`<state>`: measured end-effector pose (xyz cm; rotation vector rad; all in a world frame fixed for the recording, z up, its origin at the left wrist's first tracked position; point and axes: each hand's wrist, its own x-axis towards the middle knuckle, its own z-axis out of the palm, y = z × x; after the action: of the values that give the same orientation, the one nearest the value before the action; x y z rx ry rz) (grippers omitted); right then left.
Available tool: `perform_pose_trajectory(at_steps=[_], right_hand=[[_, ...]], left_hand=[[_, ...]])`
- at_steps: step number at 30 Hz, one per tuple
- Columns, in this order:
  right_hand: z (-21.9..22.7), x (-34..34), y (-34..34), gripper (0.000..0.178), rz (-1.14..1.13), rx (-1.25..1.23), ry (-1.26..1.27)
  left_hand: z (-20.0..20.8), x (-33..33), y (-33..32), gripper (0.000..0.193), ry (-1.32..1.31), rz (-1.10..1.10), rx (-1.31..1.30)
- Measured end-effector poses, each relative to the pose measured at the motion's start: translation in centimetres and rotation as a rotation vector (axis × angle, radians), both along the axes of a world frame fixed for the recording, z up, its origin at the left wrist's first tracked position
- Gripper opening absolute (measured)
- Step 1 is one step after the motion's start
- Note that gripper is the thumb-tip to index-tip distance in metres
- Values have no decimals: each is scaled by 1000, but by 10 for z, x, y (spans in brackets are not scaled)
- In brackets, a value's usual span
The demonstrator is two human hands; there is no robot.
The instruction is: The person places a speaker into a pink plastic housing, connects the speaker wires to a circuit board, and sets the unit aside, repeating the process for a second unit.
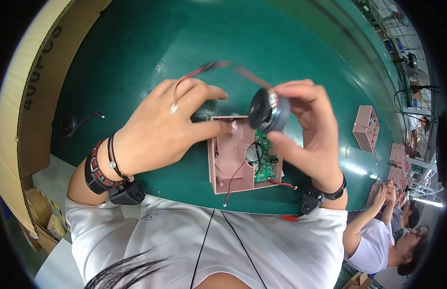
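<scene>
Between the thumb and fingers of my right hand [316, 127] is a round black speaker [260, 110], tilted on its side above the pink plastic housing [234, 187]. A red and black wire [196, 72] runs from the speaker in an arc over my left hand [168, 127], its white plug [174, 108] hanging by the knuckles. My left hand has its fingers spread, one reaching over the housing's far left corner; whether it touches is blurred. Inside the housing's right side sits a green circuit board [265, 168], beside a small round silver part [253, 153]. Thin red leads with white plugs hang over the near edge.
Another black speaker with a wire [68, 126] lies at the left of the green table [209, 38]. A tall cardboard box [55, 72] stands along the left edge. At the right are a pink housing [364, 129], more pink housings [397, 153] and a person in white [377, 245].
</scene>
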<state>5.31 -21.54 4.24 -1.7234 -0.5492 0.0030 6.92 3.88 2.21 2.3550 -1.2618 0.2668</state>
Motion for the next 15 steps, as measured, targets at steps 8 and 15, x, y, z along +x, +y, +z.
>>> perform_pose_trajectory(at_steps=[8, 15], right_hand=[[4, -7, 10, 55, 73, -653, -281], [4, -21, 16, 51, -29, -686, -310]], left_hand=[[-11, 11, 0, 40, 335, 64, -154], [-20, 10, -1, 33, 399, 33, -259]])
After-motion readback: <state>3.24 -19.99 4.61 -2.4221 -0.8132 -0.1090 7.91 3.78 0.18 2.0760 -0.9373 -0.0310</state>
